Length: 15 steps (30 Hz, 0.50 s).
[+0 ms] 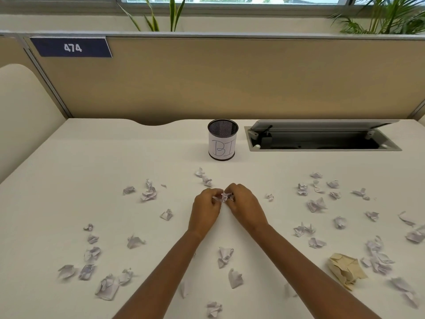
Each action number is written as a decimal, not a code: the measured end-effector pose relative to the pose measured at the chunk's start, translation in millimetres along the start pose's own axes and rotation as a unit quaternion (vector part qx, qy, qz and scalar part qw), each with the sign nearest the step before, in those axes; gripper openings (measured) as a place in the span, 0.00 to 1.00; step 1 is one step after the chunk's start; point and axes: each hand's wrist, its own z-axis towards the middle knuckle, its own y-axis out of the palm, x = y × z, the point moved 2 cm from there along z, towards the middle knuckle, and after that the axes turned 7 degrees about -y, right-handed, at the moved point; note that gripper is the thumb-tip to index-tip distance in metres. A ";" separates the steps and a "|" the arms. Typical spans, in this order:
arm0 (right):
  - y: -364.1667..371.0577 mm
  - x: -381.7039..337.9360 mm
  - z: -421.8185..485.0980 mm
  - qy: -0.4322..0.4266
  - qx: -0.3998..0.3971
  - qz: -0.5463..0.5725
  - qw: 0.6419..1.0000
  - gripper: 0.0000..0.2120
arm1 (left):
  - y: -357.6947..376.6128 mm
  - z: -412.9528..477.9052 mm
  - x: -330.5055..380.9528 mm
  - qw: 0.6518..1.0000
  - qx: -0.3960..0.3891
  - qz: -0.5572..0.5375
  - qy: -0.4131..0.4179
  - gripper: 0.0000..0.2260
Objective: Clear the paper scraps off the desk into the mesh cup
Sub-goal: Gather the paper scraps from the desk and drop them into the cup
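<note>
Scrap (pixel 224 196): pinched between left hand (pixel 205 209) and right hand (pixel 243 204); best compacted tight, then dropped squarely into cup (pixel 222 140).

One mesh cup (pixel 222 139), two hands (pixel 205 209).

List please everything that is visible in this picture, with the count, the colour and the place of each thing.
mesh cup: one, black with a white label, far centre of the desk
paper scraps: dozens, white to pale lilac, scattered left, right and near on the desk
held scrap: one, pale lilac, between both hands
beige wad: one, cream, near right
cable hatch: one, grey, lid raised, right of the cup
desk: one, white
partition: one, tan, behind the desk
number sign: one, navy, reads 474, upper left of the partition
plants: two, green, behind the partition
left hand: pinching the held scrap
right hand: pinching the same scrap
</note>
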 end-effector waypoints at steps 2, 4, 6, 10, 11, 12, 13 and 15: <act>-1.7 1.6 0.5 0.000 0.007 0.024 1.000 0.11 | 2.1 2.4 0.6 1.000 0.002 -0.021 -0.019 0.14; -2.0 4.3 0.5 0.004 0.008 0.039 0.999 0.11 | 3.9 4.7 -1.1 0.999 0.006 -0.027 -0.027 0.14; -2.7 7.2 1.1 0.013 0.010 0.049 0.999 0.09 | 4.5 6.4 -3.4 0.999 0.007 -0.033 -0.027 0.13; -10.6 10.4 4.5 0.043 0.042 0.098 0.993 0.06 | -0.6 7.8 -2.6 0.999 0.026 -0.046 -0.011 0.13; -13.6 10.5 6.2 0.048 0.054 0.106 0.992 0.06 | -3.1 8.2 -1.5 0.998 0.044 -0.047 -0.001 0.13; -17.2 10.2 8.7 0.051 0.066 0.112 0.990 0.06 | -5.6 8.9 -0.6 0.997 0.066 -0.039 0.009 0.13; -21.2 9.6 12.3 0.053 0.079 0.117 0.989 0.05 | -8.1 10.1 -0.3 0.996 0.089 -0.021 0.018 0.14; -31.6 6.6 23.5 0.051 0.105 0.121 0.986 0.05 | -12.3 14.8 -0.7 0.991 0.124 0.038 0.034 0.15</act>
